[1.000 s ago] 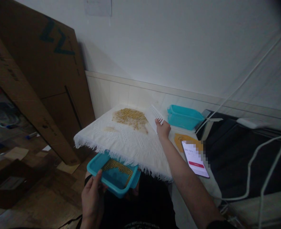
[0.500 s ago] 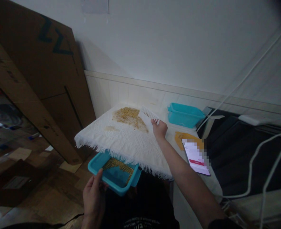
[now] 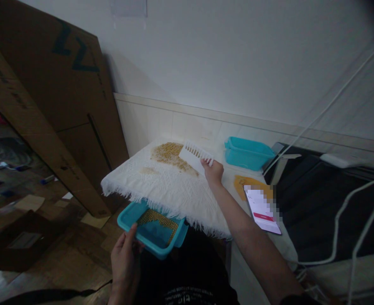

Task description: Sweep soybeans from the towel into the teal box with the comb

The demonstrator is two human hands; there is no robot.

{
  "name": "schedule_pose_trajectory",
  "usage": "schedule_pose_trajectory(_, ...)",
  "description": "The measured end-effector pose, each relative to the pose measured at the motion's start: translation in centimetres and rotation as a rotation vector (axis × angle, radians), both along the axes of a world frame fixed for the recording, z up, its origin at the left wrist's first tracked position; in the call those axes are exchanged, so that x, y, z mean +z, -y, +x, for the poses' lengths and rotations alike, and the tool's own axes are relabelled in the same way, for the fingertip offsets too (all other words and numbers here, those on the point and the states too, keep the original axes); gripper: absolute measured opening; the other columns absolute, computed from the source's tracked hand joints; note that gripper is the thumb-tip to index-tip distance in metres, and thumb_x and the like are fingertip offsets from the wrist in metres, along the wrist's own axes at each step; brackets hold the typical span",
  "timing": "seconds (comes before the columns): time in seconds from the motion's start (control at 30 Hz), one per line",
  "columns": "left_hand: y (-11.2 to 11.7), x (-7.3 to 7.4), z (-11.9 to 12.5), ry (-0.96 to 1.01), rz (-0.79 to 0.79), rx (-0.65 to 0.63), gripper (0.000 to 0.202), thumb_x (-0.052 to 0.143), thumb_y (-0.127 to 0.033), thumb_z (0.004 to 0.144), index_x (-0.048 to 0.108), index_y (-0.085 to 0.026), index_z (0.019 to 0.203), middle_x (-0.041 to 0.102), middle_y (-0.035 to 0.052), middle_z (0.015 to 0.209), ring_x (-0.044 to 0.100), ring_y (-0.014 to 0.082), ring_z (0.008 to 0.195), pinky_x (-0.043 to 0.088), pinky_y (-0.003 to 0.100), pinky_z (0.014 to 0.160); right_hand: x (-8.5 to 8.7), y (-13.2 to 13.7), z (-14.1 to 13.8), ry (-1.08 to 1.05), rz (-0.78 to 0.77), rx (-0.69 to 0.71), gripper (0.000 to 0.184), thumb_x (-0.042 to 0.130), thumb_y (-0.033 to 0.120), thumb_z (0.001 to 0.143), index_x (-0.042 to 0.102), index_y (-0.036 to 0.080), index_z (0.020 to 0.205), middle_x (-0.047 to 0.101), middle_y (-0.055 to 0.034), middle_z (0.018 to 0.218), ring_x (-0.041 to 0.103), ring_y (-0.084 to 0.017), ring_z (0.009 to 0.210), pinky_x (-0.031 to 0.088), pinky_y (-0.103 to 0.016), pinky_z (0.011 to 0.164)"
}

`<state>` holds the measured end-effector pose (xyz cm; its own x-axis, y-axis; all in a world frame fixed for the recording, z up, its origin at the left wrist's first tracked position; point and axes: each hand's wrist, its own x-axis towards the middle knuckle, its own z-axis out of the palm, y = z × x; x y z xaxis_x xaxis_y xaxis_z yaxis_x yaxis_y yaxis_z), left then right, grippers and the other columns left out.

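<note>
My left hand (image 3: pixel 126 250) grips the near left rim of a blue plastic container (image 3: pixel 157 250), held just under the fringed table edge. Soybean-like yellow beans (image 3: pixel 161 220) lie along its far and right sides. My right hand (image 3: pixel 213 171) is closed on the right end of a white slotted plastic piece (image 3: pixel 193 156), now tilted so its flat face shows. This piece stands over the cloth at the right side of a spread of yellow beans (image 3: pixel 171 152). A white textured cloth (image 3: pixel 161 186) with a fringe lies beneath them, with a pale stain near its left part.
A second blue container (image 3: pixel 248 154) stands on the table at the right, near the wall. In front of it are an orange-yellow flat item (image 3: pixel 240 182) and a lit phone (image 3: pixel 261 216). White cables (image 3: pixel 336 228) hang at the right. A large cardboard box (image 3: pixel 79 106) stands at the left.
My right hand has turned the white slotted piece, so its broad flat face now shows beside the beans. My left hand and the container it holds stay nearly still.
</note>
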<state>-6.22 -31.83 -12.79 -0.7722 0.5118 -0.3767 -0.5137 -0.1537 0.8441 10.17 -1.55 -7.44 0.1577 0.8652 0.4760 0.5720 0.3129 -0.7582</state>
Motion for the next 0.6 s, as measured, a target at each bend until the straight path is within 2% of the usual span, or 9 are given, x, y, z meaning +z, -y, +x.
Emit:
schedule_pose_trajectory(0.33, 0.0, -0.3, -0.1, 0.006, -0.001, 0.001, 0.044, 0.092, -0.047, 0.051, 0.063, -0.017, 0.064, 0.053, -0.0059, 0.052, 0.048, 0.01, 0.05, 0.041, 0.021, 0.049, 0.7, 0.8, -0.1, 0.051, 0.004, 0.073, 0.028, 0.07, 0.041, 0.083, 0.078, 0.015, 0.082, 0.078, -0.0099, 0.079, 0.068, -0.024, 0.072, 0.043, -0.027, 0.062)
schedule_pose_trajectory(0.5, 0.1, 0.1, 0.0, 0.02, -0.004, -0.024, 0.045, 0.091, -0.047, 0.053, 0.07, -0.016, 0.076, 0.061, -0.0036, 0.059, 0.053, 0.0115, 0.053, 0.043, 0.022, 0.052, 0.9, 1.2, -0.4, 0.081, -0.004, 0.105, 0.029, 0.069, 0.042, 0.083, 0.077, 0.015, 0.078, 0.077, -0.0086, 0.075, 0.067, -0.023, 0.068, 0.041, -0.027, 0.06)
schedule_pose_trajectory(0.6, 0.0, 0.1, 0.1, 0.02, 0.001, -0.022, 0.045, 0.091, -0.046, 0.052, 0.071, -0.016, 0.079, 0.06, -0.0041, 0.059, 0.053, 0.0119, 0.053, 0.043, 0.023, 0.051, 0.9, 1.5, -0.7, 0.101, -0.002, 0.13, 0.028, 0.07, 0.042, 0.083, 0.077, 0.016, 0.076, 0.077, -0.0074, 0.073, 0.067, -0.022, 0.067, 0.039, -0.026, 0.058)
